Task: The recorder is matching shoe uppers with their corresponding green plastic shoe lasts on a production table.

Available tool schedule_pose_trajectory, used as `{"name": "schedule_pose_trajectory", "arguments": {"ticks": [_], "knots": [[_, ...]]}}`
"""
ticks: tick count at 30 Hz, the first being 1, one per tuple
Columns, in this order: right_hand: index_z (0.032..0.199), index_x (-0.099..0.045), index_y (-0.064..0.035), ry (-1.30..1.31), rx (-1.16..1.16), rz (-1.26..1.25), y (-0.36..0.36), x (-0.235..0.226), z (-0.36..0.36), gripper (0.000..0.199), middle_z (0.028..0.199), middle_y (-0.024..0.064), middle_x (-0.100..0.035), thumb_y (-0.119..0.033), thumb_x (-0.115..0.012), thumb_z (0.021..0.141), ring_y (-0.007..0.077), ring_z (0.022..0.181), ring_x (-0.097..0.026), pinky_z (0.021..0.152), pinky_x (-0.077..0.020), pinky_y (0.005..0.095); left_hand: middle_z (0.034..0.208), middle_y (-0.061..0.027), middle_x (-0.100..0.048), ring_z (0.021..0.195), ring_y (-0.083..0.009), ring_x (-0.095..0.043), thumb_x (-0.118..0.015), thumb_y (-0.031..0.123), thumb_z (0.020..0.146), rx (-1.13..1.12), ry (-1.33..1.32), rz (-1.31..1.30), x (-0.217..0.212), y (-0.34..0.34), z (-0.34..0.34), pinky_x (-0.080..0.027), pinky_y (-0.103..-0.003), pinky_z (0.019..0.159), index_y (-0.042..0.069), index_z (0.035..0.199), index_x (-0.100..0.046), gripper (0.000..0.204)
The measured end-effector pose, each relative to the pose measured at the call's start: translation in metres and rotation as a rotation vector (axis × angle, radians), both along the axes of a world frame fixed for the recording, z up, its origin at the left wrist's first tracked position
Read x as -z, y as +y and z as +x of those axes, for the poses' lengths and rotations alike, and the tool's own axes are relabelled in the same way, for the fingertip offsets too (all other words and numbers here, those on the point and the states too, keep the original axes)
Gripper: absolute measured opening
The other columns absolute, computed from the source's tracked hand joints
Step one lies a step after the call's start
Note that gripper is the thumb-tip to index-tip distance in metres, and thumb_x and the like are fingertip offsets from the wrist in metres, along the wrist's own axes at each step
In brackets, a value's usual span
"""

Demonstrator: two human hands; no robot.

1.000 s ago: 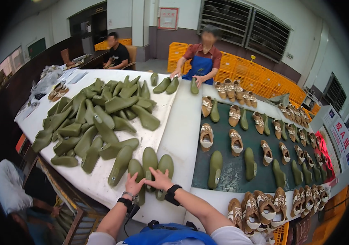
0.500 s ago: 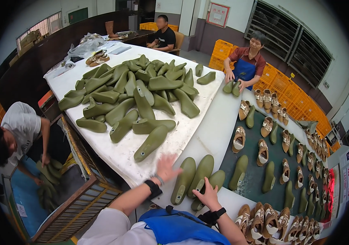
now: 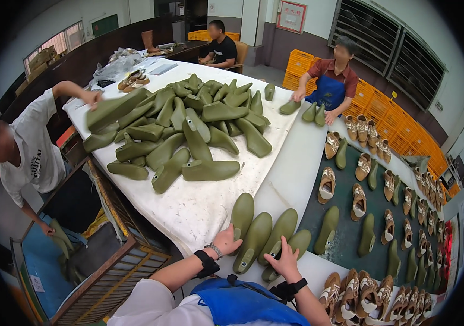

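Note:
At the white table's near corner, my left hand grips the heel end of a green shoe last. Its toe points away from me. Just right of it lies a second last, with a third last alongside. My right hand rests with fingers spread at the heel of that third last, touching it; a fourth last lies partly beneath this hand. Beyond my left hand, a large heap of green lasts covers the white-covered table.
On the dark green surface to the right stand rows of brown-and-white shoes and lasts. A caged bin with more lasts stands left; a person there handles lasts. Across, another person handles lasts before orange crates.
My left hand has taken a last from the heap's near edge and brought it beside the others. The person at left has risen, swinging lasts onto the heap. The far person's hands have moved apart.

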State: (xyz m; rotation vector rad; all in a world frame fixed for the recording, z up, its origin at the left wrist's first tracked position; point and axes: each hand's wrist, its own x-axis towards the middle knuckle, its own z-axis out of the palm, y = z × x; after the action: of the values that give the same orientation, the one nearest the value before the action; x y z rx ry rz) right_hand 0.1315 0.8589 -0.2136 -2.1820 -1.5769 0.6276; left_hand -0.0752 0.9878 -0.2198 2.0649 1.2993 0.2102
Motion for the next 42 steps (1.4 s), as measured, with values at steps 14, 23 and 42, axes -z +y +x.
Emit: {"name": "schedule_pose_trajectory", "arguments": {"ticks": [14,23,42], "knots": [[0.134,-0.023,-0.0075,-0.061,-0.003,0.044,0.005,0.005,-0.008,0.088,0.118,0.0236,-0.046,-0.051,-0.064,0.069,0.0338,0.113,-0.043,0.103,-0.0093,0.0563,0.126,-0.0137,-0.044,0.117,-0.0293,-0.041,-0.065,0.027,0.067,-0.218,0.553,0.369,0.007,0.252,-0.070,-0.038,-0.039,0.093,0.008,0.122,-0.044,0.062],[0.133,-0.027,-0.0096,-0.047,0.053,0.113,0.005,0.008,-0.003,0.084,0.117,0.0224,-0.047,-0.053,-0.062,0.069,0.0371,0.111,-0.044,0.103,-0.0111,0.0557,0.080,-0.0194,-0.064,0.078,-0.0327,-0.062,-0.058,0.047,0.066,0.002,0.430,0.065,-0.029,0.120,-0.024,-0.049,-0.039,0.072,0.001,0.078,-0.066,0.048],[0.135,-0.026,-0.0172,-0.008,-0.019,0.282,-0.034,0.032,-0.003,0.074,0.131,0.0279,-0.029,-0.038,-0.063,0.075,0.0537,0.118,-0.025,0.100,-0.0260,0.0523,0.120,-0.0166,-0.045,0.116,-0.0381,-0.037,-0.069,0.041,0.066,0.490,-0.087,0.733,-0.011,-0.077,0.042,-0.026,-0.053,0.095,0.011,0.118,-0.049,0.064]]}}
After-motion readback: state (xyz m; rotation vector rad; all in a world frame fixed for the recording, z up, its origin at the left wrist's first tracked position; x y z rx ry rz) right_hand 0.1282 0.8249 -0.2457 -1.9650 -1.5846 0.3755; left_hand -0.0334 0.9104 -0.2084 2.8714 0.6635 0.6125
